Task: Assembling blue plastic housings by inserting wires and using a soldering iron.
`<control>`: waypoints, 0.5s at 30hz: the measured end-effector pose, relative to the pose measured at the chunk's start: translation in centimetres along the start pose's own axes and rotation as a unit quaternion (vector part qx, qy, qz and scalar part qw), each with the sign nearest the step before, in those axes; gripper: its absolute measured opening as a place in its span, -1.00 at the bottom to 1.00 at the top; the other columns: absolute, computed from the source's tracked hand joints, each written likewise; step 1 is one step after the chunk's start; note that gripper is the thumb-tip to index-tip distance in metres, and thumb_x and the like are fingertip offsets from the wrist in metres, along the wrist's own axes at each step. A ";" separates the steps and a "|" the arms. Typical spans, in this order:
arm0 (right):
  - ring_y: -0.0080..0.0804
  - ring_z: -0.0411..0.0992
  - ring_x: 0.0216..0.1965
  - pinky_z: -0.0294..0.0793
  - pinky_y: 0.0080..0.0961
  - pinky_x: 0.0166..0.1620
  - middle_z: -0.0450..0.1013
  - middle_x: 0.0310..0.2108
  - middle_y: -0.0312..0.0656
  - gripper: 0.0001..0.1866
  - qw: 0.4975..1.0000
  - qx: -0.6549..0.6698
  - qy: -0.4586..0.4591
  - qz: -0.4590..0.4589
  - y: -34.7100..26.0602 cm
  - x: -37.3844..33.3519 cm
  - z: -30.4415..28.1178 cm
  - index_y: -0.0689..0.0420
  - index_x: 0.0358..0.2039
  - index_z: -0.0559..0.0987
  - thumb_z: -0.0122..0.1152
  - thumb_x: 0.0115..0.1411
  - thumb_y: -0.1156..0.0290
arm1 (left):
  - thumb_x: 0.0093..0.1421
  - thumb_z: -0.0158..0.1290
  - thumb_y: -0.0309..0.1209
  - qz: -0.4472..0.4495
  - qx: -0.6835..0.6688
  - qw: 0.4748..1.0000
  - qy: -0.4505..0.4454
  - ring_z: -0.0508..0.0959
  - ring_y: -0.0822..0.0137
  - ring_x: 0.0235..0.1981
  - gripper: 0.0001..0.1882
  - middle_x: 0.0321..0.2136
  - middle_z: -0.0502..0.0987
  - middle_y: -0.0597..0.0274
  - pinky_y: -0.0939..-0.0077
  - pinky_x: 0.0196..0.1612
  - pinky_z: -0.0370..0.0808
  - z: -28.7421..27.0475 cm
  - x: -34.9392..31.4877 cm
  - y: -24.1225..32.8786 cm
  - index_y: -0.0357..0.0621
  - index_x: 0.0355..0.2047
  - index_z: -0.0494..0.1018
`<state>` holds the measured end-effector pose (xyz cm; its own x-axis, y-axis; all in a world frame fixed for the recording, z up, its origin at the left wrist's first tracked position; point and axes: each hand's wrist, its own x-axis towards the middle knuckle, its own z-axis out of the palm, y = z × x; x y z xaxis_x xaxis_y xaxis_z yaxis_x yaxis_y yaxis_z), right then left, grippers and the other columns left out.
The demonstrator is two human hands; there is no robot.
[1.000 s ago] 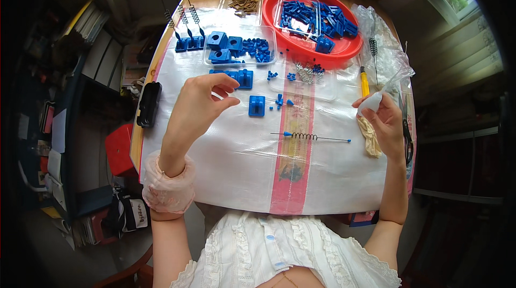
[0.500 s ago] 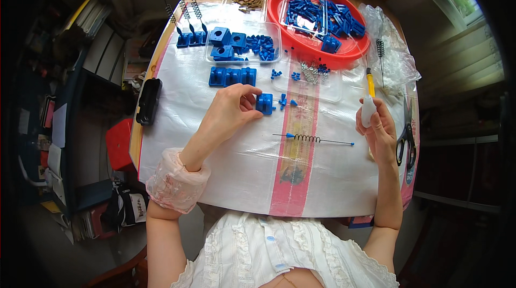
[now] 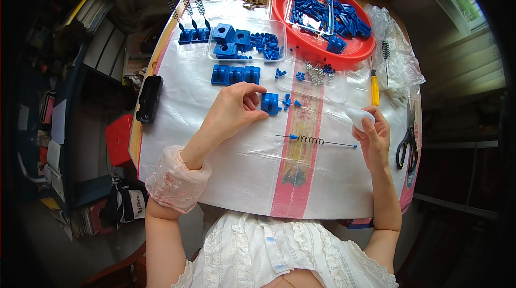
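Note:
My left hand (image 3: 239, 106) pinches a blue plastic block (image 3: 270, 104) by its left side, thumb and forefinger at its corners, and the block rests on the white sheet. Beside the block lie small blue cone-shaped pieces (image 3: 289, 101). In my right hand (image 3: 375, 136) is a small white squeeze bottle (image 3: 361, 120), its narrow end turned to the left toward the block, the fingers wrapped round its body. Between the hands and a little nearer lies a thin rod with a black spring (image 3: 310, 139) and blue ends.
Farther off stand a row of blue blocks (image 3: 235, 75), a clear tray (image 3: 248, 60) of blue parts and a red basin (image 3: 371, 46). Three upright spring rods (image 3: 194, 15) rise at far left. A yellow-handled tool (image 3: 375, 90) and black scissors (image 3: 407, 151) lie at right.
My right hand has moved slightly left, and the bottle has tipped from upright to pointing left, uncovering the yellow handle. My left hand stays at the block. The whole view has shifted slightly.

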<state>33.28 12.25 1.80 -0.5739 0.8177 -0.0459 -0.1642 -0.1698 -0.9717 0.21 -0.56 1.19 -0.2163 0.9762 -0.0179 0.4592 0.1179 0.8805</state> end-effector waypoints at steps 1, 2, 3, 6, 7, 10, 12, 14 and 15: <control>-0.73 0.23 -0.42 0.22 -0.62 -0.33 0.42 -0.35 -0.39 -0.76 1.000 -0.002 0.003 0.000 0.1 -0.1 0.0 0.14 -0.07 0.43 0.26 0.39 0.34 | -0.03 0.45 -0.54 0.003 0.004 1.000 0.000 0.51 0.55 -0.42 -0.54 -0.40 0.56 0.33 0.66 -0.28 0.54 0.0 0.0 0.0 -0.26 -0.07 0.63; -0.73 0.23 -0.43 0.22 -0.62 -0.34 0.42 -0.35 -0.39 -0.77 1.000 -0.004 0.005 0.000 0.1 -0.1 0.1 0.13 -0.08 0.43 0.26 0.39 0.35 | -0.03 0.46 -0.54 0.002 0.000 1.000 0.001 0.51 0.55 -0.42 -0.55 -0.40 0.56 0.33 0.67 -0.28 0.53 0.0 0.0 0.0 -0.26 -0.08 0.63; -0.73 0.23 -0.44 0.22 -0.63 -0.35 0.42 -0.35 -0.39 -0.79 1.000 -0.006 0.007 0.000 0.2 -0.1 0.1 0.13 -0.09 0.44 0.25 0.38 0.36 | -0.03 0.46 -0.54 0.001 -0.003 1.000 0.002 0.51 0.55 -0.42 -0.56 -0.40 0.56 0.33 0.67 -0.28 0.53 0.0 0.0 0.0 -0.26 -0.09 0.63; -0.74 0.23 -0.45 0.22 -0.63 -0.37 0.41 -0.36 -0.39 -0.81 1.000 -0.014 0.008 0.001 0.2 -0.2 0.3 0.12 -0.11 0.44 0.24 0.38 0.38 | -0.05 0.47 -0.51 0.000 0.002 1.000 -0.001 0.50 0.53 -0.43 -0.54 -0.41 0.55 0.32 0.64 -0.30 0.52 -0.1 -0.1 0.1 -0.25 -0.10 0.62; -0.74 0.22 -0.46 0.22 -0.63 -0.37 0.41 -0.36 -0.39 -0.82 1.000 -0.016 0.008 0.002 0.2 -0.2 0.4 0.12 -0.12 0.44 0.24 0.38 0.38 | -0.06 0.48 -0.50 0.000 0.006 1.000 -0.002 0.50 0.52 -0.44 -0.53 -0.42 0.55 0.31 0.62 -0.31 0.51 -0.1 -0.1 0.2 -0.25 -0.10 0.62; -0.75 0.22 -0.46 0.22 -0.63 -0.37 0.41 -0.37 -0.39 -0.82 1.000 -0.020 0.012 0.001 0.1 -0.1 0.3 0.12 -0.12 0.44 0.24 0.38 0.38 | -0.11 0.51 -0.48 -0.018 0.106 0.994 -0.010 0.47 0.48 -0.43 -0.46 -0.45 0.50 0.32 0.57 -0.32 0.49 -0.2 -0.5 1.2 -0.26 -0.08 0.60; -0.75 0.23 -0.46 0.22 -0.63 -0.37 0.41 -0.37 -0.39 -0.82 1.000 -0.018 0.015 -0.003 0.1 -0.1 0.2 0.12 -0.13 0.44 0.24 0.38 0.38 | -0.13 0.53 -0.40 -0.017 0.169 0.985 -0.022 0.51 0.37 -0.37 -0.41 -0.40 0.52 0.26 0.48 -0.25 0.51 -0.6 -0.8 1.3 -0.24 -0.06 0.58; -0.75 0.23 -0.46 0.22 -0.63 -0.37 0.41 -0.37 -0.40 -0.82 1.000 -0.020 0.014 0.000 0.0 0.0 0.2 0.12 -0.13 0.43 0.24 0.38 0.37 | -0.13 0.53 -0.36 -0.008 0.177 0.984 -0.024 0.53 0.32 -0.33 -0.40 -0.38 0.52 0.23 0.42 -0.21 0.53 -1.0 -1.0 1.5 -0.20 -0.06 0.58; -0.75 0.23 -0.46 0.22 -0.63 -0.37 0.41 -0.37 -0.40 -0.81 1.000 -0.021 0.012 0.002 0.0 0.0 0.2 0.11 -0.13 0.43 0.24 0.38 0.37 | -0.13 0.53 -0.36 0.000 0.154 0.988 -0.020 0.53 0.32 -0.33 -0.41 -0.38 0.51 0.24 0.40 -0.20 0.53 -1.2 -1.0 1.7 -0.17 -0.06 0.59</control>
<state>33.13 12.11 1.86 -0.5544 0.8305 -0.0547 -0.1287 -0.1505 -0.9802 0.15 -1.52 3.26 -0.1847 0.9819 -0.0423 0.7003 0.1617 0.6953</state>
